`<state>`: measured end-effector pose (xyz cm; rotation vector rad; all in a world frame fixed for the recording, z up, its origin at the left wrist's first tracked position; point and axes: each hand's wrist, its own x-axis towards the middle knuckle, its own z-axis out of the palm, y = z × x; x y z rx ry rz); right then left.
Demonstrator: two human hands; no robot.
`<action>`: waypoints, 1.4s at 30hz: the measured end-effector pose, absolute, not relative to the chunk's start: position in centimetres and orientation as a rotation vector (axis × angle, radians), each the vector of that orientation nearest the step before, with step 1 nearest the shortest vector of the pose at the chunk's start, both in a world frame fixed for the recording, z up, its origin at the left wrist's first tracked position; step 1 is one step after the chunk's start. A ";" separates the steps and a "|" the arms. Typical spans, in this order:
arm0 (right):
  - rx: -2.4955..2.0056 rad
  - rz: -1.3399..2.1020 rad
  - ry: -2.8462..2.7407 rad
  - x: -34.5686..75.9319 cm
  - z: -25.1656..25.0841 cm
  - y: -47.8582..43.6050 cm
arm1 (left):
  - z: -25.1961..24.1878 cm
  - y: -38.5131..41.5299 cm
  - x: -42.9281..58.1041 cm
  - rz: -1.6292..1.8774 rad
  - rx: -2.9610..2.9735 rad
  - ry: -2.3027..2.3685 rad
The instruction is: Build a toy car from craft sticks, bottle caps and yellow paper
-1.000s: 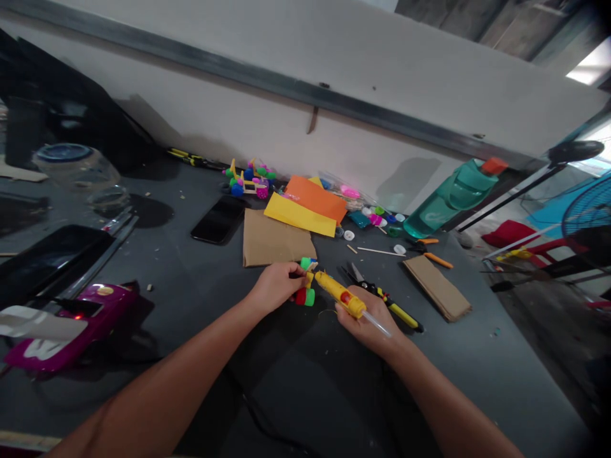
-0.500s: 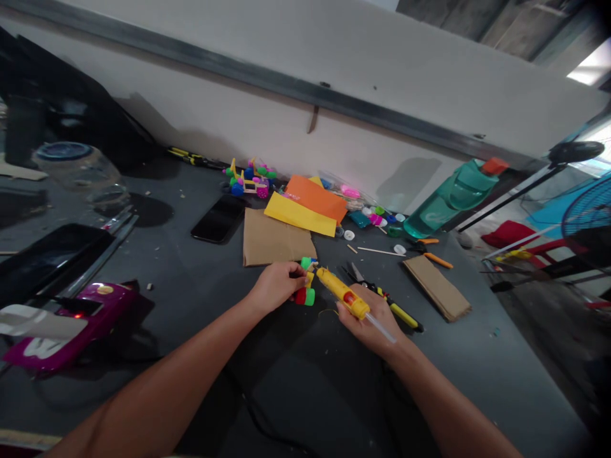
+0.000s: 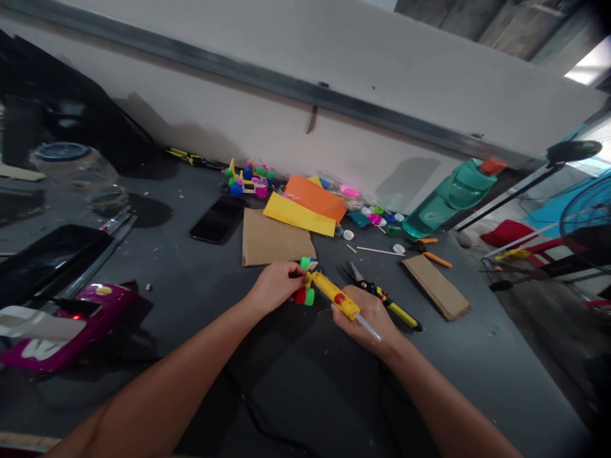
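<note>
Left forearm point(image 3: 191, 369): bare, enters at the lower left and runs diagonally up and to the right, nearly straight at the wrist. Left hand point(image 3: 277, 285): back of the hand faces up, fingers curled inward and pinched together at the tips, which point right.

Right forearm point(image 3: 439, 407): bare, enters at the lower right and runs diagonally up and to the left. Right hand point(image 3: 367, 318): closed in a wrap grip, knuckles up, thumb side facing the left hand. The two hands are near each other without touching.
</note>
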<state>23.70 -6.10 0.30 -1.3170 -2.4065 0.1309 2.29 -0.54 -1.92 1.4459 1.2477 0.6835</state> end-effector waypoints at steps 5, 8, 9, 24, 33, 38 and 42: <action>-1.334 0.098 -2.427 23.8 0.2 -6.1 | -1.9 -0.6 2.3 0.690 1.459 1.248; -1.306 0.083 -2.391 23.8 0.5 -6.2 | -2.0 -0.6 2.3 0.694 1.455 1.266; -1.294 0.079 -2.371 23.9 0.6 -6.3 | -2.1 -0.6 2.3 0.691 1.453 1.268; -1.275 0.106 -2.361 24.1 0.4 -6.2 | -1.8 -0.5 2.3 0.690 1.444 1.257; -1.313 0.136 -2.414 24.2 0.1 -6.1 | -1.6 -0.6 2.3 0.681 1.453 1.266; -1.308 0.159 -2.402 24.3 0.0 -6.0 | -1.7 -0.5 2.3 0.677 1.473 1.275; -1.280 0.132 -2.363 24.2 0.2 -6.2 | -1.7 -0.5 2.4 0.680 1.459 1.271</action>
